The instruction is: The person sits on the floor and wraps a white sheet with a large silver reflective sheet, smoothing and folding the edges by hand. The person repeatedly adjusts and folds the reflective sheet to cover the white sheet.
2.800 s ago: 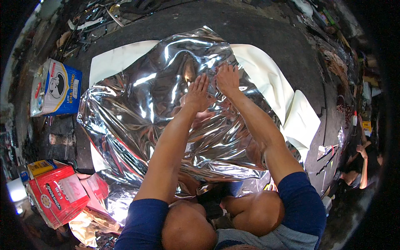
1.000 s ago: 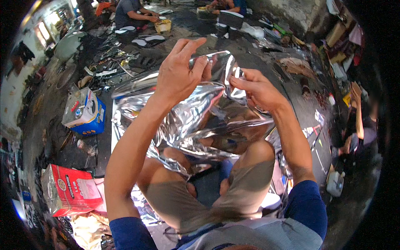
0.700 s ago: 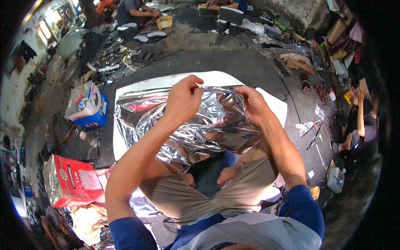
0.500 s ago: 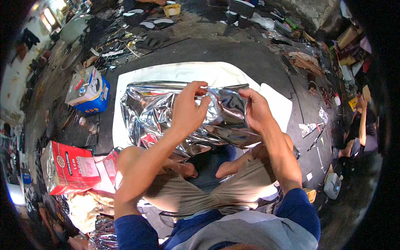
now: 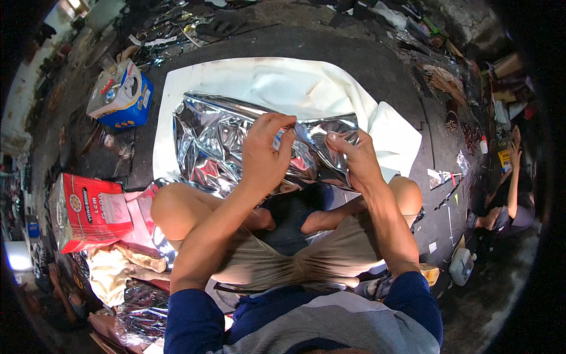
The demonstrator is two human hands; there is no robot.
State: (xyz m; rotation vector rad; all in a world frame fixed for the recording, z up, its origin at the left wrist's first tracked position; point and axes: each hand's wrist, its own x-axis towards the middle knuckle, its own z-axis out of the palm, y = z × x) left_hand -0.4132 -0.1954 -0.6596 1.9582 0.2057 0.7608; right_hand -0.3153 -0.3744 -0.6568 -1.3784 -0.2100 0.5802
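Now our right hand (image 5: 362, 159) has its grip on the silver foil (image 5: 215, 138), thumb over its right end; our left hand (image 5: 263, 154) curls at its far edge, though we can't tell whether that grip pinches. Crumpled, the foil spreads over the white sheet (image 5: 253, 76).

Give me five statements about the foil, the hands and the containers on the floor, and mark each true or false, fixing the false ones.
1. The left hand and the right hand are both at the silver foil. True.
2. The silver foil is smooth and free of creases. False: it is creased and crumpled.
3. The silver foil lies over part of a white sheet. True.
4. The blue-and-white container stands farther from the wearer than the red box. True.
5. The red box stands to the right of the silver foil. False: it stands to the left.
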